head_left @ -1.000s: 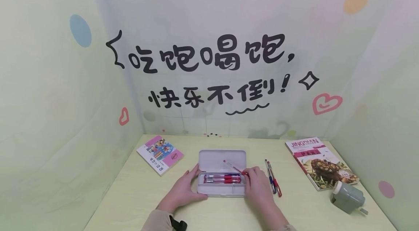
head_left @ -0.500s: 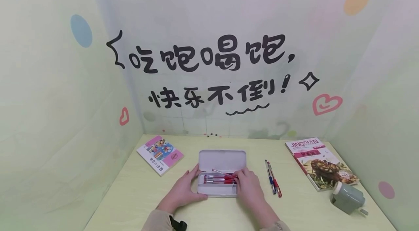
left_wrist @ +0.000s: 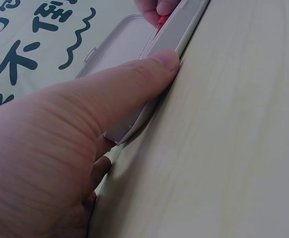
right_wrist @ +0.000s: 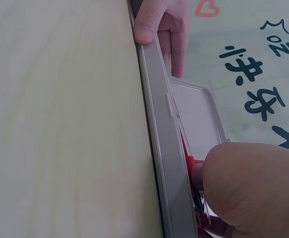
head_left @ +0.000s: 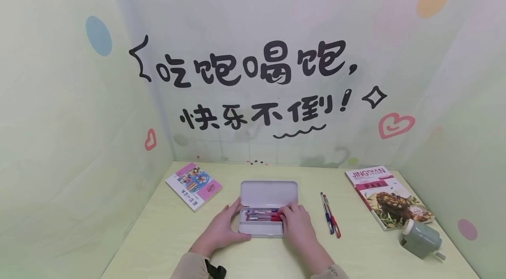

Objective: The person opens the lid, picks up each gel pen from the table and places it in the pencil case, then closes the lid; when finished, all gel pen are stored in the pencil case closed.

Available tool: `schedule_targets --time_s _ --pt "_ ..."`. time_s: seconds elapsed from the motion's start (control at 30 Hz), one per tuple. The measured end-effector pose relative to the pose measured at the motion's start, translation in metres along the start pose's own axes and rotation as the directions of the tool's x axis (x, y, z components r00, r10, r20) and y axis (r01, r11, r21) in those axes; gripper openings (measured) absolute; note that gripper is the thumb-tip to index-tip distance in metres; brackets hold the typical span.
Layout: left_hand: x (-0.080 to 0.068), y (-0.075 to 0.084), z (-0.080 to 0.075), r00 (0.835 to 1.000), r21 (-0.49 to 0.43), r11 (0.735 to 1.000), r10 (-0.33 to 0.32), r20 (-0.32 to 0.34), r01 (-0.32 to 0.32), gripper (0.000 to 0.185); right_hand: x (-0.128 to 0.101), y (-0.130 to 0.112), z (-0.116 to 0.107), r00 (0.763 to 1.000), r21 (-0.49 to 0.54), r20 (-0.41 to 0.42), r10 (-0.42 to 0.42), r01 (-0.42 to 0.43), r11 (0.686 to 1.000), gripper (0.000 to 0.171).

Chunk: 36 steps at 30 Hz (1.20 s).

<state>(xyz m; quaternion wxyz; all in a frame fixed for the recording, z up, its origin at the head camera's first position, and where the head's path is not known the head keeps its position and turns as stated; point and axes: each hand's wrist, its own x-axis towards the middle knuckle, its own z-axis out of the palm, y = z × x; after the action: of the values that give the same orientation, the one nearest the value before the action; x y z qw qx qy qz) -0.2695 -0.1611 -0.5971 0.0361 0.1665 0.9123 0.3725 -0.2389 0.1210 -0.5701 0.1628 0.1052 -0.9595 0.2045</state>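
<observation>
**A:** What's the setting on your feed?

**B:** Pale green worktop (head_left: 166, 235) boxed in by pastel walls with coloured dots, hearts and black brush lettering. I'm watching from the head view plus both wrists.

**A:** What's in the middle?

**B:** A white pencil case (head_left: 262, 211), lid flipped open and lying flat toward the back wall. Red and blue pens (head_left: 261, 215) lie side by side in its tray, lengthwise.

**A:** Left hand?

**B:** Left hand (head_left: 221, 230) is on the case's left end. Thumb lies along the near wall, fingers wrap the left edge toward the back. Left wrist view shows the thumb (left_wrist: 134, 82) pressed flat on the case side. I'd call that grip closed round the case.

**A:** Right hand?

**B:** Right hand (head_left: 298, 226) sits over the right end of the tray, fingertips down on the pens. Right wrist view shows a finger (right_wrist: 248, 183) on a red pen inside the tray. Can't tell if that grip pinches the pen or only presses on it; fingers are bent.

**A:** Anything else around?

**B:** Two loose pens (head_left: 330, 215) lie on the worktop just right of the right hand, not touching it. Small pink book (head_left: 193, 186) back left of the case. Larger book with a food photo cover (head_left: 389, 197) far right. Grey-green pencil sharpener (head_left: 420, 238) just in front of that book, near its front corner.
</observation>
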Motion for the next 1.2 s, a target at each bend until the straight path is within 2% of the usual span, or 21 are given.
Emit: schedule_targets --time_s 0.37,0.57,0.77,1.2 --pt "0.000 -0.001 -0.001 1.000 0.005 1.000 -0.002 -0.005 0.002 0.138 0.001 0.000 0.002 1.000 0.021 -0.018 -0.002 0.002 1.000 0.010" --pt "-0.001 -0.001 -0.001 1.000 -0.001 1.000 -0.018 0.000 0.018 0.137 0.000 0.001 0.001 1.000 0.044 0.000 0.025 -0.025 0.999 0.011" --pt "0.000 0.001 -0.001 1.000 -0.002 1.000 -0.010 0.005 0.010 0.137 0.000 0.007 -0.001 0.999 0.078 -0.045 0.026 -0.023 0.997 0.010" --pt "-0.002 0.006 -0.002 1.000 0.002 1.000 -0.010 0.005 0.010 0.138 -0.006 0.049 -0.018 0.979 0.131 -0.081 0.185 -0.173 0.976 0.023"
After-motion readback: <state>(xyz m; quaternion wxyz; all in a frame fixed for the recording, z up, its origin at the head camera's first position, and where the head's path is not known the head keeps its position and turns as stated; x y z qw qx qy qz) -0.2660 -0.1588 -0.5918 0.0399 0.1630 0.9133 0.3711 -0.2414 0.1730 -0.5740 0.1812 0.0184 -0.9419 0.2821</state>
